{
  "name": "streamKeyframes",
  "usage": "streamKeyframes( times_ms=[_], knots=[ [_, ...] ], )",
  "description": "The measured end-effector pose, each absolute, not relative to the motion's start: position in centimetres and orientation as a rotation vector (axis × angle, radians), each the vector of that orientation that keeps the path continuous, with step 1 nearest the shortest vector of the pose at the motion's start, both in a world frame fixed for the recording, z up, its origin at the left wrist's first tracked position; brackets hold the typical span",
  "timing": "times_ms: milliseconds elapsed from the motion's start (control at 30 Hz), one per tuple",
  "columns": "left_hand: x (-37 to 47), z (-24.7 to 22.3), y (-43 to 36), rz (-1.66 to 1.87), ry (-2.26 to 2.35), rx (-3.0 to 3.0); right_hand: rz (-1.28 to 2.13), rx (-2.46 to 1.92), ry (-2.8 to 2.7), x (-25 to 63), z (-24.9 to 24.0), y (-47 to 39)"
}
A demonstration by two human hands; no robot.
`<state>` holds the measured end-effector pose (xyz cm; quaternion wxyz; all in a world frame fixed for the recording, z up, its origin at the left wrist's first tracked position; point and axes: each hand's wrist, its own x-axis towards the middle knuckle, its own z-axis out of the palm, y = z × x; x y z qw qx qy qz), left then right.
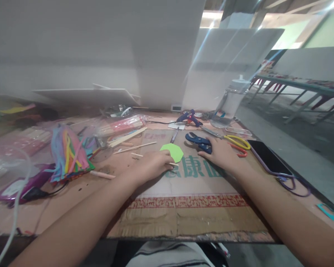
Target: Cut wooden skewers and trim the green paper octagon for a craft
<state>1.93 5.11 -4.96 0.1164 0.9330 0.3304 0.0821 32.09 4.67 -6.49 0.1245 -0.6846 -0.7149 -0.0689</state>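
My left hand (pixel 156 167) is closed on a thin wooden stick (pixel 136 155), whose ends stick out on both sides of the fingers. Just behind it lies a bright green paper octagon (pixel 174 151) on the printed cardboard (pixel 200 185). To the right, my right hand (pixel 218 152) has its fingers around the handles of a dark blue cutter (pixel 197 140), with the jaws pointing left. Another thin stick (pixel 136 147) rests left of the octagon. A craft knife (pixel 174 135) lies behind the octagon.
Colourful fuzzy stems (pixel 69 152) and a purple tool (pixel 25 187) lie at the left. A glue gun (pixel 189 118) and water bottle (pixel 229 104) stand at the back. Yellow-handled scissors (pixel 236 141) and a phone (pixel 269 157) lie at the right.
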Motion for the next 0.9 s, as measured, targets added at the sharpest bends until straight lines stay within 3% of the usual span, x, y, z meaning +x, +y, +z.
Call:
streamKeyframes(
  times_ms=[333, 567, 733, 900],
  knots=[
    [1.8, -6.1, 6.3, 0.321, 1.177, 2.680, -0.062, -1.663, -2.140, 31.5, -4.7, 3.4],
    [0.4, -6.1, 7.7, 0.396, 1.254, 2.607, 0.672, -1.189, -2.528, 26.2, -4.8, 0.1],
    [0.5, -5.9, 7.5, 0.407, 1.241, 2.589, 1.585, -0.692, -2.222, 25.0, -4.2, -1.1],
    [0.4, -6.1, 7.6, 0.458, 1.221, 2.552, 1.065, -1.147, -2.165, 26.5, -3.8, -0.6]
  ],
)
